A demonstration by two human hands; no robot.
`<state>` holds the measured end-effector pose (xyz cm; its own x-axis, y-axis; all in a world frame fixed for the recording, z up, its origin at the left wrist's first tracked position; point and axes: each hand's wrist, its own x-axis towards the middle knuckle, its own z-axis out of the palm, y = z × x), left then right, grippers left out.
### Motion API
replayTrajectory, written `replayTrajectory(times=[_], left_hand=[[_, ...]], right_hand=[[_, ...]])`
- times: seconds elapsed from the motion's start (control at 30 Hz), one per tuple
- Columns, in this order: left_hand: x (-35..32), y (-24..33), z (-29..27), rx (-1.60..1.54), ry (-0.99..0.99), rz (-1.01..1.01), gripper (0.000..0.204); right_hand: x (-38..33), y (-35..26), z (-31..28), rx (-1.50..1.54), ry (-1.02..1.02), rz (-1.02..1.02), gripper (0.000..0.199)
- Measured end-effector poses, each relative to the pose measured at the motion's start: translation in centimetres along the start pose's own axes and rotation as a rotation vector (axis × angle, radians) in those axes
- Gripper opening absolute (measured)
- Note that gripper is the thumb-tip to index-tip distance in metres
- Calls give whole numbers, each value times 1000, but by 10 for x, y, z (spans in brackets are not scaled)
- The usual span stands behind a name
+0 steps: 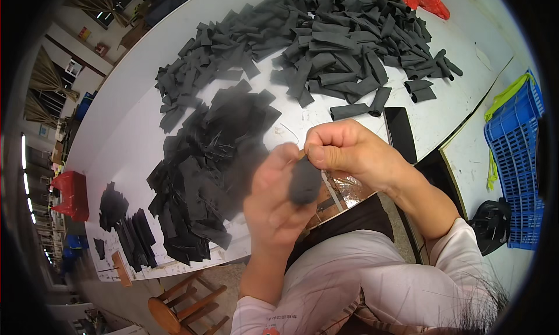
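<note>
A small dark fabric piece [305,181] hangs between my two hands, close in front of my body. My right hand [355,149] pinches its upper edge between thumb and curled fingers. Blurred by motion, my left hand [273,195] has the piece against its fingers, with the thumb raised near its top; the exact finger hold is smeared. Left of my hands lies a loose heap of flat black fabric pieces [195,178] with frayed edges. Farther back spreads a large pile of dark grey fabric tubes [335,50], some touching each other at odd angles.
A black phone [400,134] lies on the white table [131,111] by my right forearm. A blue plastic basket [515,160] stands at the right, a red bag [420,0] at the back. At lower left are a wooden stool [166,314] and a red container [71,195].
</note>
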<state>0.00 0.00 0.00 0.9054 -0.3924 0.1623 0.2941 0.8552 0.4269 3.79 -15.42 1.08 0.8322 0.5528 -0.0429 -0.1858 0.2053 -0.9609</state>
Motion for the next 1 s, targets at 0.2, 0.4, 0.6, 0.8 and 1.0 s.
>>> replayTrajectory(times=[0.2,0.4,0.6,0.8,1.0], left_hand=[[-8,-21,-52,-384,446,-191,23],[1,-13,-48,-794,448,-119,26],[-20,-31,-84,-271,379,-223,24],[-2,-24,-36,1051,326,335,26],[-10,-33,-25,692,389,567,9]], right_hand=[[4,54,-27,390,-87,317,19],[24,51,-20,156,-86,245,24],[5,82,-31,327,-62,291,22],[6,75,-28,-203,138,-82,19],[-7,28,-5,-1089,160,-618,19]])
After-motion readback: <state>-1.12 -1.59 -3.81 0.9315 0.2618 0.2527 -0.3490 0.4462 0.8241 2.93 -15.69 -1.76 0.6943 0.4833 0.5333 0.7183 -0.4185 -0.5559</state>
